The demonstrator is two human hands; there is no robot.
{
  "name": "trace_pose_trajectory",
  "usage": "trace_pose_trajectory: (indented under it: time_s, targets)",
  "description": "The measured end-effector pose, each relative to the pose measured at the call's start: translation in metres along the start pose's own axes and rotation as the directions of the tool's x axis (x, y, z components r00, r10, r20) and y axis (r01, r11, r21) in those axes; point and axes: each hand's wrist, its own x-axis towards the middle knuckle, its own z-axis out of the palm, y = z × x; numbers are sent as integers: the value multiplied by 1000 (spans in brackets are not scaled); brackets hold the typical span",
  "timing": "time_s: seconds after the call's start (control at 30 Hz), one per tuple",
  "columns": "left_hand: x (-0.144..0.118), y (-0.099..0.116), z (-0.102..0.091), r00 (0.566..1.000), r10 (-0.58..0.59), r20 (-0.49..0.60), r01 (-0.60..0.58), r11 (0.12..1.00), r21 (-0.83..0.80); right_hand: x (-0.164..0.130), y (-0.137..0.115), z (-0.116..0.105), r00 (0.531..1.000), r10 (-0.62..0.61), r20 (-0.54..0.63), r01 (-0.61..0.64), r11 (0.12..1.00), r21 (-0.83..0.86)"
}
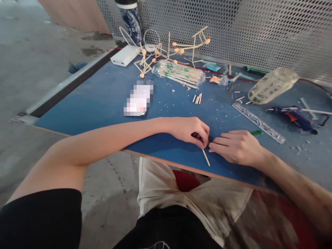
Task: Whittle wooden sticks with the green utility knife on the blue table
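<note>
My left hand (191,130) rests on the blue table (98,103) near its front edge, fingers pinched on the upper end of a thin wooden stick (206,158) that lies on the tabletop. My right hand (237,145) lies just to the right, fingertips meeting the left hand's fingers at the stick. A green object (256,132) shows behind the right hand; whether that hand holds it I cannot tell.
A clear ruler (259,122), a blue glue gun (295,116), a mesh basket (272,84), a pack of wooden sticks (178,73), short cut sticks (197,99), stick-and-ball structures (181,46), a white power bank (125,55) and a phone (138,100) lie farther back. Perforated metal wall behind.
</note>
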Motion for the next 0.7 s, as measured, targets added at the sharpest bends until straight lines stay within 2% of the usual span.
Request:
trace_pose_trajectory:
  time_s: [0.3, 0.43, 0.7]
  targets:
    - [0, 0, 0, 1000, 4, -24, -5, 999, -32, 1, -1, 0, 999, 30, -36, -29, 999, 19]
    - [-1, -1, 1, 999, 30, -44, -32, 999, -34, 0, -1, 1, 1000, 17, -17, -16, 999, 35]
    - [1, -1, 1, 998, -9, -64, 4, 997, -83, -1, -4, -1, 999, 36, 7, -37, 997, 65]
